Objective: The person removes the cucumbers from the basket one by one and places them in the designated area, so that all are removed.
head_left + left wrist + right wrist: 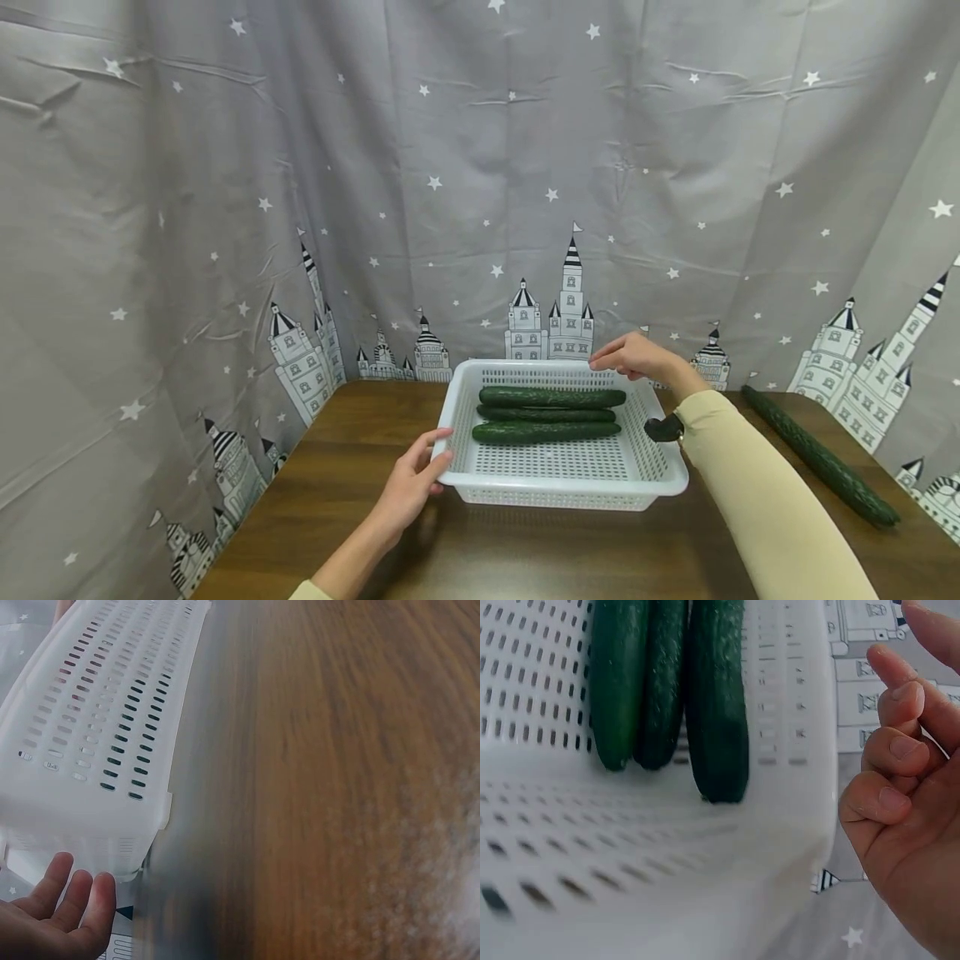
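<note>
A white plastic basket (555, 481) with slotted walls holds three green cucumbers (543, 432), lying side by side toward its far wall. At the basket's left end, my left hand (408, 479) grips the rim, thumb on top; the left wrist view shows fingers (97, 919) below the rim. My right hand (637, 356) is at the far rim, right of the middle. In the right wrist view its fingers (889, 799) are loosely bent just outside the rim, the thumb spread apart, with nothing held.
Another long cucumber (821, 454) lies on the brown wooden table (330, 500), to the right of my right forearm. A grey curtain (480, 167) printed with stars and castles hangs behind the table and along its sides.
</note>
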Motion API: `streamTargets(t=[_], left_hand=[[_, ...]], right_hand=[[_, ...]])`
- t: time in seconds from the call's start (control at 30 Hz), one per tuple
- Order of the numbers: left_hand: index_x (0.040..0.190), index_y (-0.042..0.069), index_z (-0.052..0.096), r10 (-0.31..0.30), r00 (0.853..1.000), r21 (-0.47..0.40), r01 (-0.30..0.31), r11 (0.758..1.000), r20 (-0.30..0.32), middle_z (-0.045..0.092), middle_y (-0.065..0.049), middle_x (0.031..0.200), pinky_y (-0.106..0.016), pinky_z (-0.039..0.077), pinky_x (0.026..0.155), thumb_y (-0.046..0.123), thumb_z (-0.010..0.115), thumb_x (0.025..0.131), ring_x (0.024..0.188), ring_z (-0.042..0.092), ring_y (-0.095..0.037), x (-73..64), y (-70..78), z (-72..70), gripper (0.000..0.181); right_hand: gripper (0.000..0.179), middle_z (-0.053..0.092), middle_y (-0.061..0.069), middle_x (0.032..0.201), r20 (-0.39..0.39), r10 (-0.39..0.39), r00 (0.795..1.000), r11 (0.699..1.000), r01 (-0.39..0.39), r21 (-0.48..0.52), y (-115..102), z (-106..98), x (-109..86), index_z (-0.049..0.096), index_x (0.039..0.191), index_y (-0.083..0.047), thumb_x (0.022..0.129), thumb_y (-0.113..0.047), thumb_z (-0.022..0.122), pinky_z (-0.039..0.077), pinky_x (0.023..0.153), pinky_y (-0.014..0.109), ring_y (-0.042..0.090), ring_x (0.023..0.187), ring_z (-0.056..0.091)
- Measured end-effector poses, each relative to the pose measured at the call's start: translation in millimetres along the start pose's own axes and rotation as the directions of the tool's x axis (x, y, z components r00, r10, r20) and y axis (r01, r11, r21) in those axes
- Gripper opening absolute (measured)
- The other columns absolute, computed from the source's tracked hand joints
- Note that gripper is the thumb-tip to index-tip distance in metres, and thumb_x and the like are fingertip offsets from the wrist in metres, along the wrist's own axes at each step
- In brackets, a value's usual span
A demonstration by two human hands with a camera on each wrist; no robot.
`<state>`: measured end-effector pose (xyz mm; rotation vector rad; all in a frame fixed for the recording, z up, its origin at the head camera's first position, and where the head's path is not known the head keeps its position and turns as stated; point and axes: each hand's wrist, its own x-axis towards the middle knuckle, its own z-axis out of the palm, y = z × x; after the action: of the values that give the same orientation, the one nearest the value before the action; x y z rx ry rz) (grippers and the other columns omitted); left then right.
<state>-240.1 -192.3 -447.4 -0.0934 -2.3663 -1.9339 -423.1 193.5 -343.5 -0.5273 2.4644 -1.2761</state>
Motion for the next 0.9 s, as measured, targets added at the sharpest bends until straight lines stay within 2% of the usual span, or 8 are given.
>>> streamTargets(t=[0.23, 0.37, 0.5, 0.9], left_hand=[[0.139, 0.019, 0.056, -0.006, 1.000, 0.000, 0.006, 1.000, 0.009, 0.064, -0.018, 0.120, -0.034, 0.051, 0.074, 0.025, 0.063, 0.100, 0.090, 0.061, -0.020, -0.6, 0.5, -0.3, 0.040], [0.140, 0.016, 0.054, 0.010, 1.000, 0.013, -0.010, 1.000, 0.015, 0.063, -0.022, 0.122, -0.033, 0.051, 0.074, 0.025, 0.062, 0.101, 0.090, 0.061, -0.019, -1.6, 0.7, 0.1, 0.041], [0.140, 0.015, 0.054, 0.016, 1.000, 0.013, -0.016, 1.000, 0.012, 0.062, -0.024, 0.122, -0.032, 0.051, 0.073, 0.024, 0.062, 0.101, 0.088, 0.061, -0.019, -1.8, 1.4, 0.6, 0.041], [0.139, 0.019, 0.056, 0.005, 1.000, -0.002, -0.005, 1.000, 0.004, 0.063, -0.020, 0.120, -0.034, 0.051, 0.073, 0.025, 0.063, 0.100, 0.089, 0.060, -0.019, -2.9, 2.2, 0.6, 0.040]], right_hand=[[0.043, 0.035, -0.007, 0.051, 0.022, 0.041, 0.999, 0.998, -0.042, 0.046, 7.0, 15.9, 10.2, 0.066, 0.128, 0.002, 0.094, -0.023, 0.071, 0.026, 0.052, 0.030, 0.009, 0.047, 0.023], [0.040, 0.038, -0.006, 0.051, 0.021, 0.054, 0.998, 0.998, -0.055, 0.041, 10.3, 23.8, 13.9, 0.068, 0.126, 0.000, 0.093, -0.023, 0.072, 0.026, 0.050, 0.028, 0.008, 0.046, 0.024], [0.039, 0.037, -0.006, 0.051, 0.018, 0.056, 0.998, 0.998, -0.056, 0.015, 11.8, 29.9, 17.6, 0.070, 0.125, -0.002, 0.093, -0.024, 0.072, 0.026, 0.049, 0.028, 0.008, 0.045, 0.023], [0.037, 0.038, -0.005, 0.053, 0.012, 0.123, 0.992, 0.991, -0.122, -0.061, 20.5, 44.0, 27.4, 0.073, 0.122, -0.008, 0.090, -0.026, 0.075, 0.025, 0.048, 0.027, 0.009, 0.046, 0.021]])
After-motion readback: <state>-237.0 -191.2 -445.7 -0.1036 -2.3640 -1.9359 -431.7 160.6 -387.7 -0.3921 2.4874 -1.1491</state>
